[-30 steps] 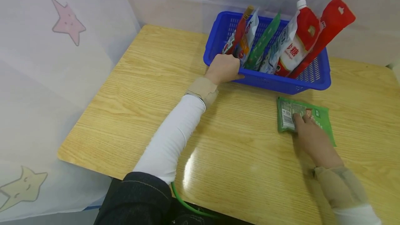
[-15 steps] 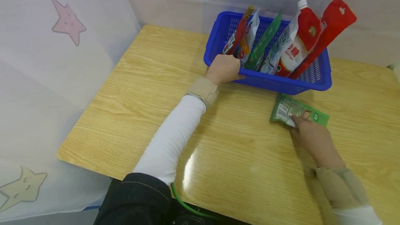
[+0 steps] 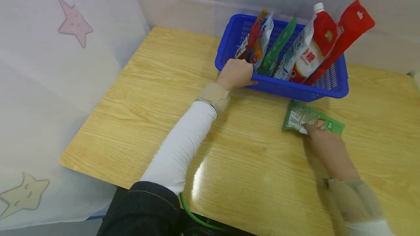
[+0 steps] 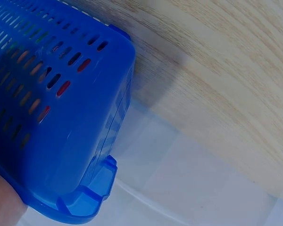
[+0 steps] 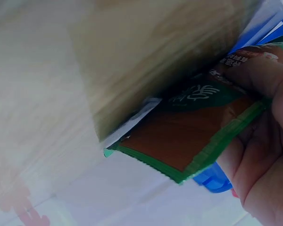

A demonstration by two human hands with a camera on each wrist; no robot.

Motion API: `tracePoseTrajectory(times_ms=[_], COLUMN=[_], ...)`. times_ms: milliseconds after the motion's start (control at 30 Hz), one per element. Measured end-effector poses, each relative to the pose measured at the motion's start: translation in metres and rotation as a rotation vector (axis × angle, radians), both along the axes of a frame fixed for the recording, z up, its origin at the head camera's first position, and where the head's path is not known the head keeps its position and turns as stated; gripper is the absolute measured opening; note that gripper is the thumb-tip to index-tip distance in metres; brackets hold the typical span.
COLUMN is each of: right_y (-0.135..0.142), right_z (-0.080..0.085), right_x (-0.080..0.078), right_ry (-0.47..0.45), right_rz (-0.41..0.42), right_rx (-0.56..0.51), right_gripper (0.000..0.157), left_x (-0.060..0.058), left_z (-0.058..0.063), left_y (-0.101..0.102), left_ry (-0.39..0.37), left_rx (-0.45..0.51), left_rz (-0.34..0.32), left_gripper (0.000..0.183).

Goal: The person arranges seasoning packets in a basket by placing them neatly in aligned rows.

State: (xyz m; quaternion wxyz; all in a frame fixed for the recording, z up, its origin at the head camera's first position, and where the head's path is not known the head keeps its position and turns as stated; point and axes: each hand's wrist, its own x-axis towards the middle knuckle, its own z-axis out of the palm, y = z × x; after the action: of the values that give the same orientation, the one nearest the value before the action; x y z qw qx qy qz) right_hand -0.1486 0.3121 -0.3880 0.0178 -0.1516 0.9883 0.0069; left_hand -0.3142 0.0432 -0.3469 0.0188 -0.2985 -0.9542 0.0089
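My left hand (image 3: 237,73) grips the front left rim of a blue plastic basket (image 3: 285,87); in the left wrist view the basket's slotted wall (image 4: 85,108) fills the left side. With my right hand (image 3: 328,148) I hold a flat green food packet (image 3: 296,114) by its near edge, close over the table in front of the basket. The right wrist view shows the packet's brown and green underside (image 5: 179,136), with fingers on both faces of it. Its far end slants toward the basket's front wall.
Upright in the basket stand a red bottle (image 3: 252,35), a green packet (image 3: 279,44), a white-capped red and white sugar pouch (image 3: 311,52), a tall red packet (image 3: 352,28) and other pouches. The wooden table (image 3: 147,101) meets a curtain (image 3: 183,6) behind. A green cable (image 3: 200,219) hangs in front.
My right hand has taken hold of the green packet, which was lying flat under the fingers, and turned and tilted it slightly leftward. The left hand stays on the basket rim.
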Motion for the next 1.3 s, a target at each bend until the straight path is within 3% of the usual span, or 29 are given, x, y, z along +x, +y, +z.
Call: tracePoseTrajectory(times_ms=[167, 567, 933, 1033, 1167, 1300], right_y=[-0.011, -0.027, -0.022, -0.021, -0.022, -0.027], right_z=[0.003, 0.007, 0.008, 0.011, 0.017, 0.025], right_x=[0.004, 0.009, 0.006, 0.008, 0.011, 0.013], right_ry=[-0.073, 0.006, -0.124, -0.06, 0.098, 0.154], right_rz=[0.002, 0.058, 0.021, 0.021, 0.093, 0.123], right_rx=[0.035, 0.057, 0.052, 0.002, -0.057, -0.1], right_gripper=[0.033, 0.03, 0.039, 0.041, 0.042, 0.044], left_x=[0.002, 0.008, 0.017, 0.018, 0.017, 0.016], left_z=[0.001, 0.0, -0.004, -0.005, -0.006, -0.006], left_y=[0.001, 0.004, 0.012, 0.012, 0.009, 0.002], left_ry=[0.013, 0.024, 0.043, 0.047, 0.033, -0.012], left_rx=[0.002, 0.021, 0.019, 0.012, 0.04, 0.092], left_rz=[0.005, 0.046, 0.144, 0.139, 0.112, 0.066], left_gripper=[0.049, 0.046, 0.042, 0.046, 0.064, 0.072])
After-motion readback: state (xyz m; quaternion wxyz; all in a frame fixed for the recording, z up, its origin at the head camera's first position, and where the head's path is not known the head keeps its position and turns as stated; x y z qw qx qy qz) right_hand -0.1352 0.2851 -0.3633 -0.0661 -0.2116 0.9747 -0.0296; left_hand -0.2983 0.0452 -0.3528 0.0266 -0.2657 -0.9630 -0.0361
